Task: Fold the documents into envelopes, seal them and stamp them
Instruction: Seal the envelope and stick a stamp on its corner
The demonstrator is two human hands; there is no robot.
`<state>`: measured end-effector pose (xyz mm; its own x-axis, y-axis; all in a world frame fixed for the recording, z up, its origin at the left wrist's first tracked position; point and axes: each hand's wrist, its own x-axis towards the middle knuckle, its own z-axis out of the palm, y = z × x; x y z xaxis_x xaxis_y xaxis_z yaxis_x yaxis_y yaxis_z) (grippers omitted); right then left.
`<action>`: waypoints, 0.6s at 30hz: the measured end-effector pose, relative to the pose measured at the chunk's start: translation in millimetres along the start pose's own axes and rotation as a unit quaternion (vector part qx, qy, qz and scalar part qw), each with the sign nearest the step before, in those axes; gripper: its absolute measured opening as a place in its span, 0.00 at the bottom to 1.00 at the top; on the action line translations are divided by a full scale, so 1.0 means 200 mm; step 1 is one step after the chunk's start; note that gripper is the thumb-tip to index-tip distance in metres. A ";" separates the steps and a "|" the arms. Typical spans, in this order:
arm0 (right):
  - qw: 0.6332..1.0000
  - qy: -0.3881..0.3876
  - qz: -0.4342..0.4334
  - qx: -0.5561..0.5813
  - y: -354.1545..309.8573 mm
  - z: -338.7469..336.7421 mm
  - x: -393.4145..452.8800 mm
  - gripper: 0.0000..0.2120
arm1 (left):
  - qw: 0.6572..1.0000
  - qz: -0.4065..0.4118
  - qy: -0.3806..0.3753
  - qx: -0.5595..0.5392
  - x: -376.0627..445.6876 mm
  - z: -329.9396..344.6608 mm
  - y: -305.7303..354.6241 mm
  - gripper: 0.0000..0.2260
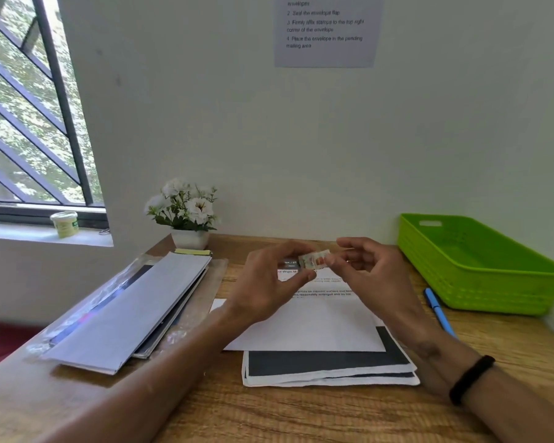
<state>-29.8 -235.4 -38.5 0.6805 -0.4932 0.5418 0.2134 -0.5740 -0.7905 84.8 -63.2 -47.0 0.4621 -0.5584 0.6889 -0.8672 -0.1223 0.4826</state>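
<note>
Paper stamp (314, 259) was pinched between left hand (266, 282) and right hand (370, 266) fingertips above the white envelope (311, 330); risk: backing could tear or adhesive stick to fingers mid-peel.

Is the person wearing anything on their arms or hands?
Both forearms are bare, with no sleeves in view. The right wrist has a plain black band around it. The left hand and right hand wear no gloves. A small glint on one right finger might be a ring, but it's too small to tell.
</note>
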 end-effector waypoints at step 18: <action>0.993 0.002 0.069 0.096 0.01 -0.06 0.05 0.12 | 0.986 -0.053 -0.016 0.157 0.02 -0.08 -0.19 0.13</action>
<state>-31.1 -248.4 -31.2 0.7102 -0.5615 0.4246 0.2476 -0.3653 -0.8973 122.1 -48.0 -53.3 0.5512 -0.5538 0.6240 -0.8315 -0.4266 0.3559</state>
